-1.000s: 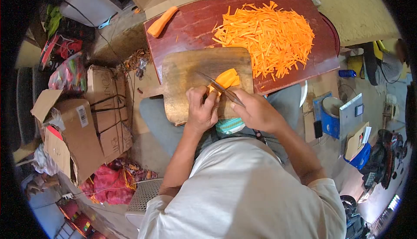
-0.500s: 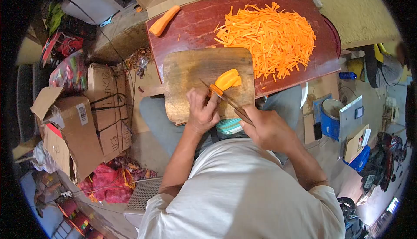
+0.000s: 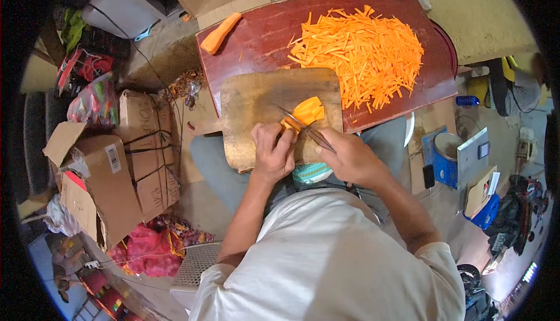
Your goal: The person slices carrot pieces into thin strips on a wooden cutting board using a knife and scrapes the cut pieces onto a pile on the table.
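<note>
Right hand (image 3: 350,155) grips knife (image 3: 318,138), left hand (image 3: 273,151) pinches near end of carrot (image 3: 308,111), right of centre on board (image 3: 251,99), blade (image 3: 286,112) just beside the fingers (image 3: 284,139), which could be nicked should the carrot roll or the edge slip.

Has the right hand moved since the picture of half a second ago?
Yes, the right hand has moved slightly forward, nearer to the red table.

Free board (image 3: 248,96) left of knife (image 3: 307,130), shred heap (image 3: 364,53) right
</note>
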`<state>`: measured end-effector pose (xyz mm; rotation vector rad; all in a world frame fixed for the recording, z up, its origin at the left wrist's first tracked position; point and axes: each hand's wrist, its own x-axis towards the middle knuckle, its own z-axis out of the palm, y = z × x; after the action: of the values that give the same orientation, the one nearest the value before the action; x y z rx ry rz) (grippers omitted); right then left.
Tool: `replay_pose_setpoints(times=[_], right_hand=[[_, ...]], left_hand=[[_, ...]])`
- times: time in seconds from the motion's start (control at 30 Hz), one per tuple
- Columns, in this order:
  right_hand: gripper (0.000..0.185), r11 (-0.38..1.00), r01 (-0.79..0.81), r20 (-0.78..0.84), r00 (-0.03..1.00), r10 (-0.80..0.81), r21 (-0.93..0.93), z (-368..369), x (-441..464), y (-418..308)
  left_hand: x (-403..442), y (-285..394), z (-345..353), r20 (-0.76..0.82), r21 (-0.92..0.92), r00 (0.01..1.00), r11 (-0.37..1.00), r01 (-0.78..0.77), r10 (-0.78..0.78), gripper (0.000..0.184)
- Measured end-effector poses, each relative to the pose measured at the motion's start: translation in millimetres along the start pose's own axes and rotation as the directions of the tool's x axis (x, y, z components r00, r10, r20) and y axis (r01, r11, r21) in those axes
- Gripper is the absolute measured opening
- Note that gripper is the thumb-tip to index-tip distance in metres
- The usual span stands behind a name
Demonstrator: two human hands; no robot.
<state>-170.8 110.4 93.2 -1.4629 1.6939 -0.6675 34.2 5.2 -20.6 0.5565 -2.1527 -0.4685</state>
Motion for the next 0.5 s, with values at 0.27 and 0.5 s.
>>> replay_pose_setpoints(times=[0.27, 0.5], right_hand=[[0.030, 0.997, -0.057, 0.089, 0.994, 0.062, -0.049, -14.6, -31.9, -30.5], [0.031, 0.995, 0.005, 0.115, 0.993, 0.007, -0.097, -7.9, -32.0, -30.6]], left_hand=[[2.9, 0.0, 0.7, -0.037, 0.020, 0.999, 0.999, -0.031, 0.032, 0.045], [-1.4, -1.3, -1.8, -0.014, 0.007, 0.999, 0.999, -0.039, 0.039, 0.049]])
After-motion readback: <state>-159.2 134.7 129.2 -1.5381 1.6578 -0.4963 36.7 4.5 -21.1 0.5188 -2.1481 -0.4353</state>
